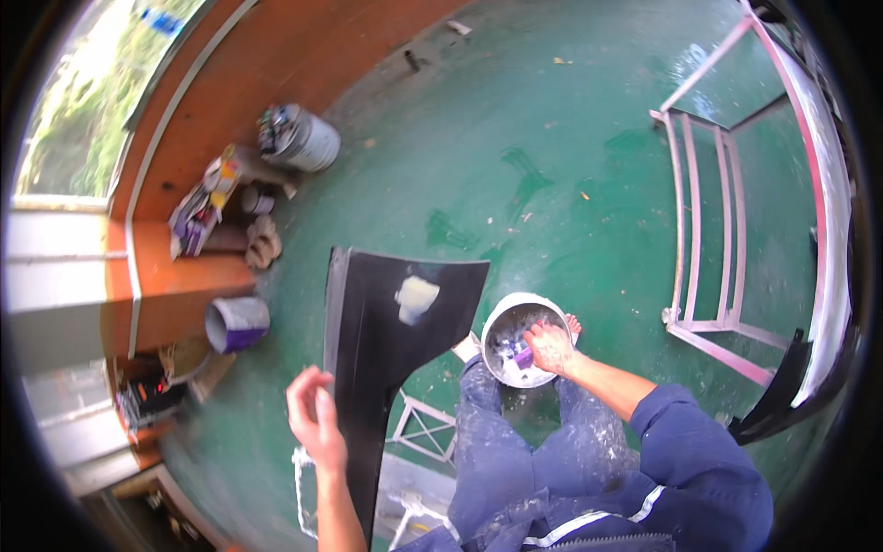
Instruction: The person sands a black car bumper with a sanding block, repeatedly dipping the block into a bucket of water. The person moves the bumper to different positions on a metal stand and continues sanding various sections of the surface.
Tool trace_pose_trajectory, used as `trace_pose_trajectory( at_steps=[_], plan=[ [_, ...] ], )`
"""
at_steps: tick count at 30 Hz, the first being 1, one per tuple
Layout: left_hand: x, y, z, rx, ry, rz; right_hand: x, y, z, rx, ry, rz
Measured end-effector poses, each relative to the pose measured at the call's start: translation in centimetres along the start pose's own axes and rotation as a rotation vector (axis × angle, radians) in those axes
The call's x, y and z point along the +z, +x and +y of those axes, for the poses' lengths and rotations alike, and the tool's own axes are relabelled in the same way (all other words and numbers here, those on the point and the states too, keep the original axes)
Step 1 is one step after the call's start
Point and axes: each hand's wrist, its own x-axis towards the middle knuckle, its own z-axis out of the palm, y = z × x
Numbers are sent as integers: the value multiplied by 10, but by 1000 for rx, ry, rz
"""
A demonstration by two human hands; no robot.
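A black curved body panel (363, 331) with a pale filler patch (417, 299) stands in front of me, to the left of a white bucket (501, 368). My left hand (317, 419) is raised at the panel's left edge, fingers apart and slightly curled, holding nothing; whether it touches the panel I cannot tell. My right hand (550, 348) reaches into the bucket and grips a purple block (524, 359), with cloudy whitish contents around it. The bucket sits between my legs, near my bare feet.
A pink metal rack (690, 230) bearing long panels is at right. Along the orange wall at left are a white drum (313, 143), a cluttered shelf (198, 216), a purple-and-white bucket (237, 324) and dark equipment (147, 396). A small metal stand (423, 428) is below the panel.
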Motion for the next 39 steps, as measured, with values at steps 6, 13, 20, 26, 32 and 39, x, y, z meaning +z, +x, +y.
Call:
trace_pose_trajectory(
  at_steps=[6, 13, 20, 26, 32, 39],
  plan=[
    [109, -105, -34, -352, -238, -640, 126, -9, 35, 309, 153, -84],
    [168, -157, -97, -611, -288, -930, 303, 19, 45, 1420, 644, -201],
    [213, -124, -152, -768, -313, -853, 242, 21, 27, 1427, 859, 41],
    [272, -116, -181, -539, -347, -955, 45, -11, -63, 969, 606, 481],
    [244, -92, -79, -1044, -1024, -828, -135, -57, -126, 438, 638, 544],
    [185, -46, 20, -1016, -973, -747, -164, -17, -187, 425, 564, 906]
  ],
)
